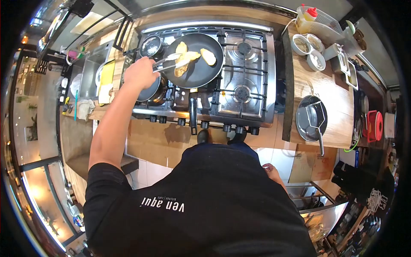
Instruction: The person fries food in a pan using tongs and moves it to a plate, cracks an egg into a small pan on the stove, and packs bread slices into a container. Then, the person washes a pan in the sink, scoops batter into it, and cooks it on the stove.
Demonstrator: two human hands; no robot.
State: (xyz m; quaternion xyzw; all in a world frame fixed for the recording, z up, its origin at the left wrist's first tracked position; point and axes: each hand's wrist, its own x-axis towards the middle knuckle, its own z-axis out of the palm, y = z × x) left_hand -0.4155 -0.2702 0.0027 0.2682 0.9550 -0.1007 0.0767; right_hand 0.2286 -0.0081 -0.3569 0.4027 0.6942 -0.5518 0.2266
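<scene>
My left hand [141,73] is wrapped round a pair of metal tongs [172,56] at the left rim of a black frying pan [199,76]. The tong tips reach in over the pan and touch golden pieces of food [187,57], clustered left of its middle. Apart from them, a single pale golden piece [208,57] lies to the right. The pan's black handle [193,113] points towards me. Low beside my right hip, my right hand [270,171] hangs with its fingers curled; a small white bit shows there, too small to name.
The pan sits on a gas stove [267,85], beside a small dark pan [150,45] and a dark pot [150,91]. On the right counter [334,92] are several white bowls [316,61] and another frying pan [309,115]. A sink [88,75] lies left.
</scene>
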